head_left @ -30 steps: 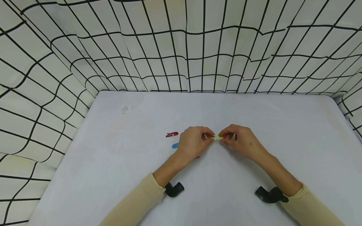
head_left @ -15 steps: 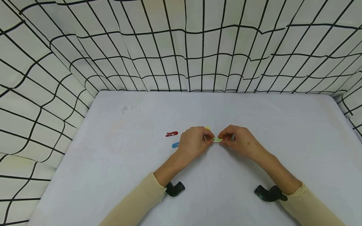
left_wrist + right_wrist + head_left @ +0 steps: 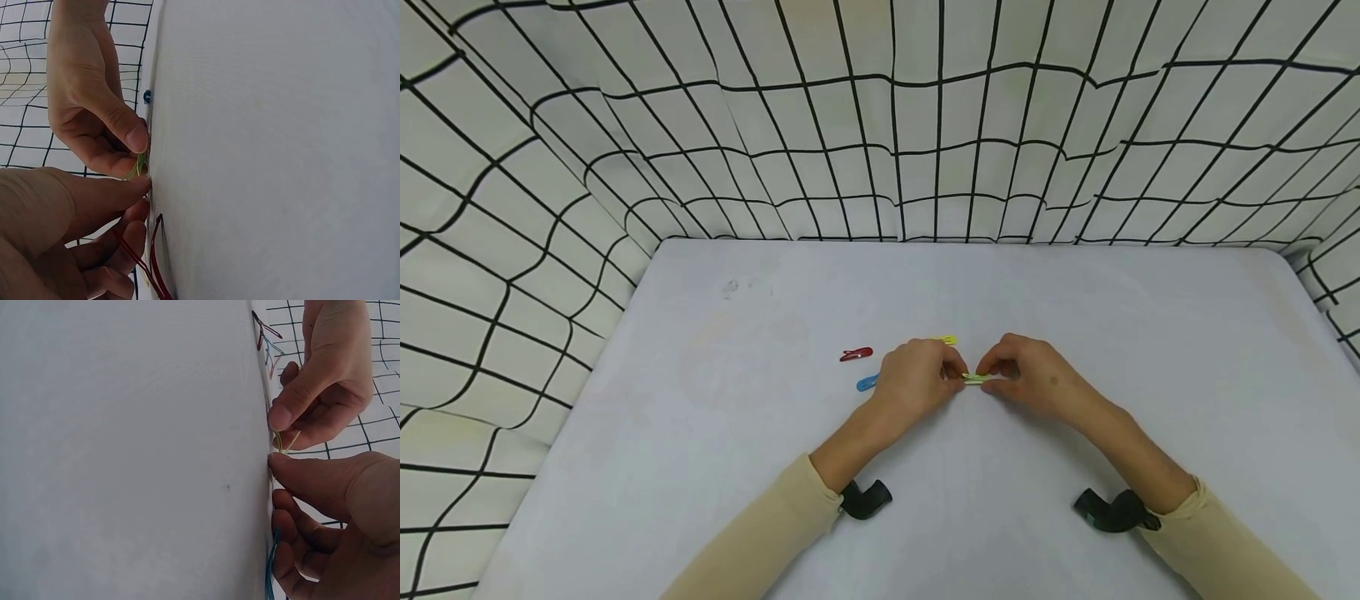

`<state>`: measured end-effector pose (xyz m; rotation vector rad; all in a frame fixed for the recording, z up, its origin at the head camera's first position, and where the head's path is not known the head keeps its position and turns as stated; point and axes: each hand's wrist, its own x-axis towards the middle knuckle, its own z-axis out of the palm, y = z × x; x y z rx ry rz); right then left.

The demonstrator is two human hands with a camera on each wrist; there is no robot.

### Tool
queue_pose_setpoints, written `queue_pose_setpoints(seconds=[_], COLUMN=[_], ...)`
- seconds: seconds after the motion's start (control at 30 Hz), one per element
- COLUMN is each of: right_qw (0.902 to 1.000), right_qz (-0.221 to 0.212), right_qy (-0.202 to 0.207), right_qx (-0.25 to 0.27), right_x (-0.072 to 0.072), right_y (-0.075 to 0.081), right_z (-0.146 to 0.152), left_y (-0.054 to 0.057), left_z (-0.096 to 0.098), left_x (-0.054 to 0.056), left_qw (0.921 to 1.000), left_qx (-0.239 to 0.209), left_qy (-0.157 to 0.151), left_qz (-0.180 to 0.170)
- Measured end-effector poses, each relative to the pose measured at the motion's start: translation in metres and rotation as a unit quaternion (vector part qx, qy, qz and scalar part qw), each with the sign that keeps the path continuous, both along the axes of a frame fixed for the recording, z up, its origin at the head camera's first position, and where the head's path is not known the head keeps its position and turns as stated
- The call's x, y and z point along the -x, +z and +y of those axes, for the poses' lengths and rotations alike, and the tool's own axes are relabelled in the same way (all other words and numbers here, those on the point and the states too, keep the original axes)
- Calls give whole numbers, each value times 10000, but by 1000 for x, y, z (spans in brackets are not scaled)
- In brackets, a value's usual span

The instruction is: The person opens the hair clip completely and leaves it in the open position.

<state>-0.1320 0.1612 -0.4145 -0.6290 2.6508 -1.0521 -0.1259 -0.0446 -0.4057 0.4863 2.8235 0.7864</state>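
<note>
A light green snap hair clip is held between both hands just over the white table. My left hand pinches its left end between thumb and finger. The right hand pinches the other end. In the right wrist view, two thin strips of the green clip spread apart between the fingertips. A red hair clip and a blue one lie left of my left hand, the blue one partly covered. Beyond that hand sits a yellow clip. Fingertips hide the green clip's ends.
In the left wrist view, a red clip lies close to my left fingers. A blue clip shows near the right fingers in the right wrist view. The white table is bordered by a black-gridded white curtain.
Both hands have shifted slightly toward the person with the green clip. The yellow clip beyond the left hand has come into view, and the red bit below that hand is now covered.
</note>
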Motion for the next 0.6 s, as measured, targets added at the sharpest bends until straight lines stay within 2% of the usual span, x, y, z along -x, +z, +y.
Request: queue_pose_setpoints(seconds=[0.6], right_qw=[9997], right_qz=[19], right_qy=[14], right_qx=[-225], right_x=[-1], right_y=[2], right_z=[-1], left_y=[2], left_z=[-2], left_x=[-2], left_qw=[9998], left_qx=[-83], left_qy=[-89], left_qz=[-157])
